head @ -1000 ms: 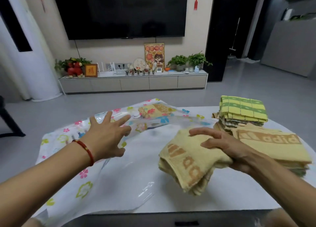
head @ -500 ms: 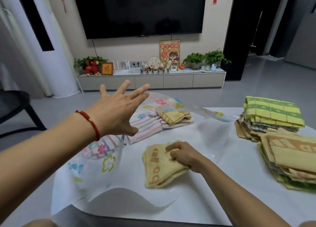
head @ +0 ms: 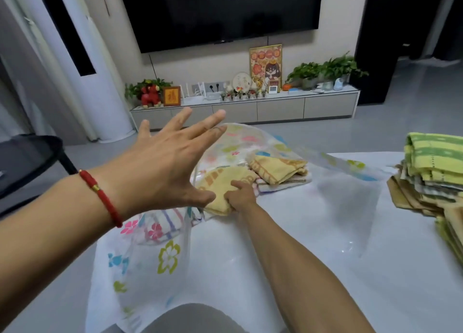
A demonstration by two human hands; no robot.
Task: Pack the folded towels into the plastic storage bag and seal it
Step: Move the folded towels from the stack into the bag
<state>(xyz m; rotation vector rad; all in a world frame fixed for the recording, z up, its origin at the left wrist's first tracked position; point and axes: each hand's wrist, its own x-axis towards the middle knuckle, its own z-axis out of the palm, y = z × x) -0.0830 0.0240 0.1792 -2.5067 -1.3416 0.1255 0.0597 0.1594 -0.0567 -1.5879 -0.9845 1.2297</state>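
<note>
A clear plastic storage bag (head: 170, 255) printed with coloured flowers lies open on the white table (head: 325, 270). My right hand (head: 241, 194) reaches deep inside the bag and grips a folded yellow towel (head: 225, 184). Beyond it inside the bag lie another folded yellow towel (head: 278, 168) and a striped pink-and-white towel (head: 165, 220). My left hand (head: 165, 162), fingers spread and straight, is raised against the lifted upper sheet of the bag. A red cord bracelet sits on that wrist.
At the table's right edge stand stacks of folded towels (head: 436, 164), green-and-yellow ones on top, tan ones below. A dark chair (head: 27, 162) stands at the left. Behind are a low TV cabinet (head: 250, 107) and grey floor.
My right hand has pushed the yellow towel further into the bag, up beside the towels inside. My left hand stays raised, holding the bag's top sheet up.
</note>
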